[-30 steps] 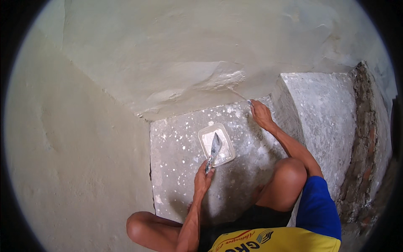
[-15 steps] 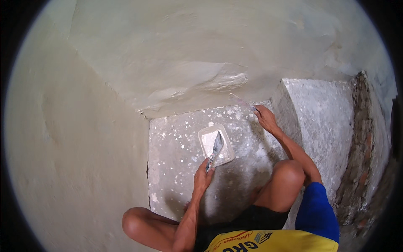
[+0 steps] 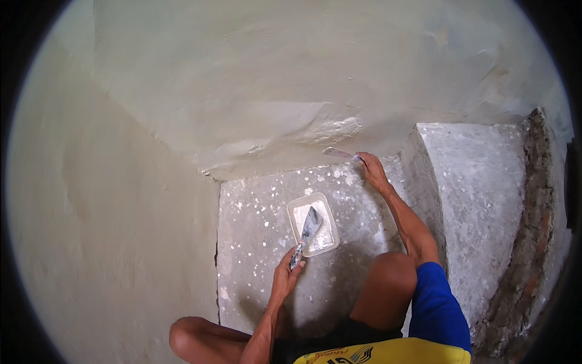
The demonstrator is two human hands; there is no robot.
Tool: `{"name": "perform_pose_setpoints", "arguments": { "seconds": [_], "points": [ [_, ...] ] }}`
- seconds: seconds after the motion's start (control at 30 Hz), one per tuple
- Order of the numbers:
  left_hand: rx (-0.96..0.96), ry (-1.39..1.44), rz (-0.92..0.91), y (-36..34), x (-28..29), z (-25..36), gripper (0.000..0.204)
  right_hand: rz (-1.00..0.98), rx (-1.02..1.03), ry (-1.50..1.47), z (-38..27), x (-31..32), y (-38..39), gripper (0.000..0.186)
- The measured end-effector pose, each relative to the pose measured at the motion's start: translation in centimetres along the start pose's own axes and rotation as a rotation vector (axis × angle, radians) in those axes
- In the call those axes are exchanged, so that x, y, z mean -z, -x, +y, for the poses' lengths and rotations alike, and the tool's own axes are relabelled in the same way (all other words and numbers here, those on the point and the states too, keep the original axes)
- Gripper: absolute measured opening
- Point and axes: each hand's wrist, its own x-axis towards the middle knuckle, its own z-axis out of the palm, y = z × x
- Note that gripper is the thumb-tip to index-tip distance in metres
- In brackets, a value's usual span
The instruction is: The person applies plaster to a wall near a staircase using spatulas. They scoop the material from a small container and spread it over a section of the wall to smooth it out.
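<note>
My left hand point(image 3: 285, 275) is wrapped round the handle of a pointed trowel point(image 3: 311, 224), whose grey blade lies over a white plastic tub point(image 3: 332, 238). Pale, wet-looking filler point(image 3: 320, 244) coats the tub's bottom. Farther off to the right, my right hand point(image 3: 374, 168) grips a putty knife point(image 3: 339, 152), its thin blade pointing left, close to the foot of the far wall point(image 3: 254, 79). Whether that blade touches the wall I cannot tell. Just above it, a patch of rough wet plaster point(image 3: 336, 128) shines on the wall.
The tub stands on a grey concrete step point(image 3: 254, 242) spattered with white drops. A plastered wall point(image 3: 121, 230) rises on the left. To the right is a higher concrete step point(image 3: 479, 182) edged by a rough brown strip point(image 3: 527, 242). My bent knees point(image 3: 388, 285) flank the near side.
My right hand has moved a little left, and the putty knife's blade now shows flatter along the wall. The trowel stays over the tub. The whole view has shifted slightly.
</note>
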Motion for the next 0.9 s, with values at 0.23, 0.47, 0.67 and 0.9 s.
{"name": "perform_pose_setpoints", "arguments": {
  "seconds": [0.23, 0.47, 0.67, 0.9],
  "points": [
    [-0.004, 0.061, -0.004, -0.8, -0.9, -1.0, 0.052, 0.071, -0.074, 0.036, 1.9, -0.9, -1.2, 0.031],
    [0.004, 0.090, -0.017, -1.1, -1.2, -0.9, 0.051, 0.074, -0.148, 0.192, 3.8, 2.2, 1.7, 0.033],
    [-0.146, 0.063, 0.006, -1.9, -1.7, -1.4, 0.049, 0.023, -0.230, 0.356, -1.5, 3.4, 6.4, 0.031],
    [-0.080, 0.041, -0.025, -1.8, -1.1, -1.1, 0.047, -0.159, -0.058, 0.362, -10.1, 2.5, 3.1, 0.027]
  ]
}}
